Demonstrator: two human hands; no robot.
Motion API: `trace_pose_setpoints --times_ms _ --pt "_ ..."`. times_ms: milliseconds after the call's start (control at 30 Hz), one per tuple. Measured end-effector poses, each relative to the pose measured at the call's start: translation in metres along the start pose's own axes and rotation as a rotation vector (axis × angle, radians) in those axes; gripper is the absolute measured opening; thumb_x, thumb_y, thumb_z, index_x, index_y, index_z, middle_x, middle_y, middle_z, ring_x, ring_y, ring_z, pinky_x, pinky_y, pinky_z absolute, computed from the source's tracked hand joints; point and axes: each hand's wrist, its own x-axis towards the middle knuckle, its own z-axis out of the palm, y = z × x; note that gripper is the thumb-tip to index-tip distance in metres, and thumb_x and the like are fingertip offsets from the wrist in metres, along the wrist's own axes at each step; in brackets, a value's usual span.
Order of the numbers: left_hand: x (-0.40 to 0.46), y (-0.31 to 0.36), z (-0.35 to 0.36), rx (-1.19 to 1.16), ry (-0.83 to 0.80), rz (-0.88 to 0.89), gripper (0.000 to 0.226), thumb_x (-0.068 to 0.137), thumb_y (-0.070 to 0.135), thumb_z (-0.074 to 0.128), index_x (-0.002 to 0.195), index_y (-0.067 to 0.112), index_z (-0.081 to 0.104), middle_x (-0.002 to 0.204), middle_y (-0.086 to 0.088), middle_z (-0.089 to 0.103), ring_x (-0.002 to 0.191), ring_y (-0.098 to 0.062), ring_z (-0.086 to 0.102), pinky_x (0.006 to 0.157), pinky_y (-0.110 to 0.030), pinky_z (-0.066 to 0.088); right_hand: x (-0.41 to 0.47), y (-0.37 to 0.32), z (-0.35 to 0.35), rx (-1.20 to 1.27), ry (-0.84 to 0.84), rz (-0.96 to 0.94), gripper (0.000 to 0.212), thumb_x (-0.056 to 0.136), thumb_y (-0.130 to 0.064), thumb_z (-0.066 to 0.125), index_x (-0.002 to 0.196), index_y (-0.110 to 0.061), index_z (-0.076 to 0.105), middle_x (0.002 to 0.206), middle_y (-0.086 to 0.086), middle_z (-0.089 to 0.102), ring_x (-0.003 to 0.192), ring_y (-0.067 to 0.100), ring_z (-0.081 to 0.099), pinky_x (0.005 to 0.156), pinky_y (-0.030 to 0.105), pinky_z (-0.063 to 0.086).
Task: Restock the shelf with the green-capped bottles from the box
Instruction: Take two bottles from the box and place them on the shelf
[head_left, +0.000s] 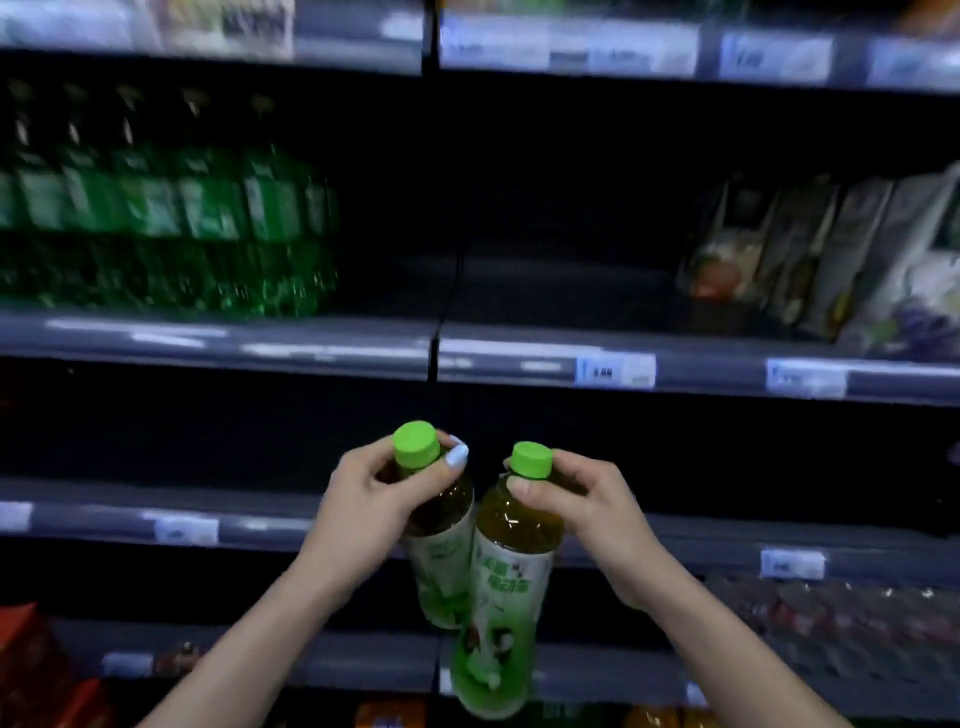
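Before shelves, bottle in left hand.

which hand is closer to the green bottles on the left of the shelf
Left. The left hand, holding a green-capped bottle, is below and right of the green bottles; the right hand is farther right.

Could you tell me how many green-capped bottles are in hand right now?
2: one bottle held at the neck by the left hand, the other bottle by the right hand.
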Motion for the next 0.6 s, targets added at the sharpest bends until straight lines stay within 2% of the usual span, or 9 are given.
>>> trace_pose_setpoints --times_ms 133,300,433,600 --pt "0.031 0.066 -0.008 0.087 0.036 0.149 0.042 0.056 0.059 0.074 0.086 0.029 0.075 0.079 0.010 0.076 0.078 -0.001 0.068 0.076 -0.026 0.052 0.033 -0.062 0.001 -0.018 0.006 -0.117 0.021 0.072 -0.016 0.073 0.087 -0.001 0.070 0.081 0.003 0.070 0.076 0.012 0.065 0.069 0.021 0.052" --pt "0.081 0.126 -0.022 0.144 0.051 0.275 0.039 0.059 0.063 0.071 0.080 0.030 0.074 0.075 0.011 0.074 0.079 -0.004 0.069 0.077 -0.031 0.053 0.081 -0.124 0.002 -0.032 0.049 -0.191 0.015 0.077 -0.015 0.070 0.089 -0.005 0.072 0.077 0.001 0.072 0.071 0.013 0.067 0.061 0.020 0.054" --pt "0.133 0.148 -0.030 0.089 0.072 0.276 0.036 0.062 0.055 0.075 0.076 0.022 0.075 0.072 0.009 0.072 0.076 -0.006 0.065 0.075 -0.029 0.048 0.125 -0.157 -0.001 -0.044 0.128 -0.234 0.010 0.076 -0.013 0.071 0.085 -0.008 0.072 0.076 0.004 0.070 0.068 0.014 0.065 0.064 0.026 0.051" --pt "0.197 0.152 -0.035 0.142 0.075 0.284 0.041 0.059 0.063 0.072 0.072 0.025 0.073 0.081 0.009 0.075 0.087 -0.012 0.070 0.082 -0.037 0.054 0.171 -0.173 -0.012 -0.123 0.168 -0.317 0.007 0.076 -0.017 0.072 0.082 -0.016 0.074 0.072 -0.006 0.073 0.069 0.006 0.068 0.060 0.018 0.052"
